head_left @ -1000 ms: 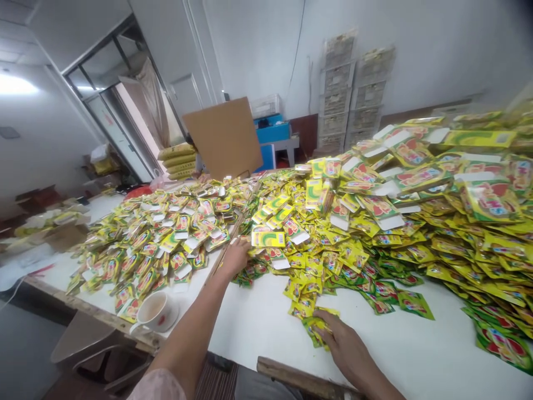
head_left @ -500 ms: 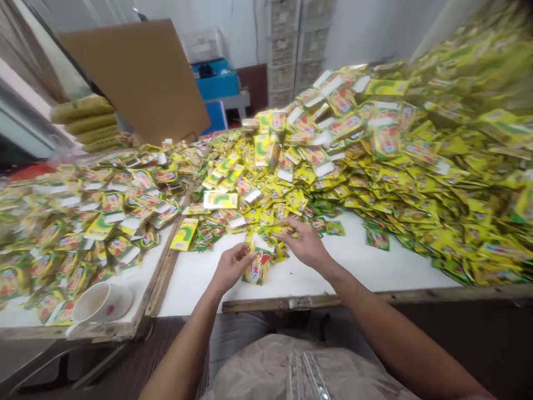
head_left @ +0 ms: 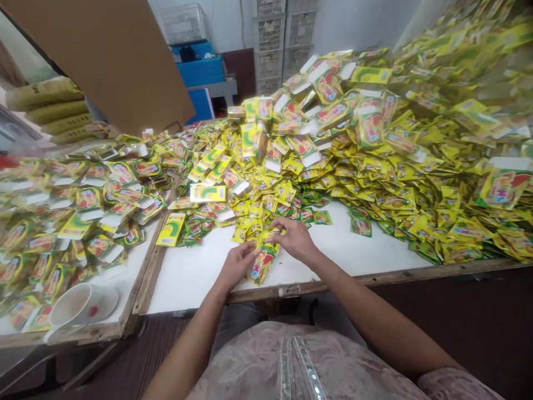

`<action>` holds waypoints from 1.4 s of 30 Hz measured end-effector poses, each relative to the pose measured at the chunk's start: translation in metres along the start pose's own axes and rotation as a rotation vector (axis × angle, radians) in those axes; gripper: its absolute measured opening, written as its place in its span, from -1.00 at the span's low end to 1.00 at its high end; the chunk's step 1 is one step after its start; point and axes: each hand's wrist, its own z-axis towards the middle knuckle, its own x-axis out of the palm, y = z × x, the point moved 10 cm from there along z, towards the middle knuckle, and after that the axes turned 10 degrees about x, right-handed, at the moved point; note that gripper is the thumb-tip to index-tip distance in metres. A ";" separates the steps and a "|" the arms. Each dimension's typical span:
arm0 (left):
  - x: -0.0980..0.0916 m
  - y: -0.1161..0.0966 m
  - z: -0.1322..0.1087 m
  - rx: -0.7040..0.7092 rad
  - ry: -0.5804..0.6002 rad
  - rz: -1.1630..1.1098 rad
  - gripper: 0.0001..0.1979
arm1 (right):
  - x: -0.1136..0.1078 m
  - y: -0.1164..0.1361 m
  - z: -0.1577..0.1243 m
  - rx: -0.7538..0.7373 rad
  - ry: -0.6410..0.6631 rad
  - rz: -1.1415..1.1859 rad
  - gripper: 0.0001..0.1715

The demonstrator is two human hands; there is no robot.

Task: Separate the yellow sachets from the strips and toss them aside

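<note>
My left hand (head_left: pixel 238 268) is closed round the left side of a small yellow-green printed box (head_left: pixel 263 268), which stands tilted near the table's front edge. At the box's upper end, my right hand (head_left: pixel 297 240) pinches a yellow sachet (head_left: pixel 264 238). Whether the sachet is partly inside the box cannot be made out, as fingers cover the opening. Just beyond my hands lie loose yellow sachets (head_left: pixel 255 211) and green sachets (head_left: pixel 306 214). A closed-looking yellow box (head_left: pixel 170 230) rests on the table to the left.
A large heap of sachets (head_left: pixel 375 178) with boxes on top rises to the right. Many white-flapped boxes (head_left: pixel 89 199) cover the left table, beside a white cup (head_left: pixel 83 304). A wooden strip (head_left: pixel 156 261) divides the tables. Behind stand a cardboard sheet (head_left: pixel 112 61) and stacked sacks (head_left: pixel 58 108).
My right hand has come from the loose sachets to the box's upper end, closer to my left hand. The white flap that showed there is now covered. The view has shifted right.
</note>
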 end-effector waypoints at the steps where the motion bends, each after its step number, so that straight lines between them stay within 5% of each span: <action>1: 0.001 0.002 -0.001 -0.023 0.004 -0.039 -0.56 | 0.002 0.001 -0.003 -0.027 -0.016 0.001 -0.79; 7: -0.004 0.010 -0.010 -0.093 -0.079 -0.174 -0.56 | 0.023 -0.001 -0.020 -0.101 0.057 0.044 -0.90; 20: -0.009 0.009 -0.016 -0.032 0.003 -0.059 -0.59 | 0.033 0.031 -0.007 -0.286 0.268 -0.167 -0.92; 27: -0.010 0.006 -0.016 -0.032 0.020 -0.066 -0.59 | 0.037 0.018 0.003 -0.076 0.296 0.061 -0.92; 42: -0.012 0.001 -0.020 -0.058 0.035 -0.182 -0.61 | 0.039 0.039 -0.003 -0.148 0.393 -0.077 -0.82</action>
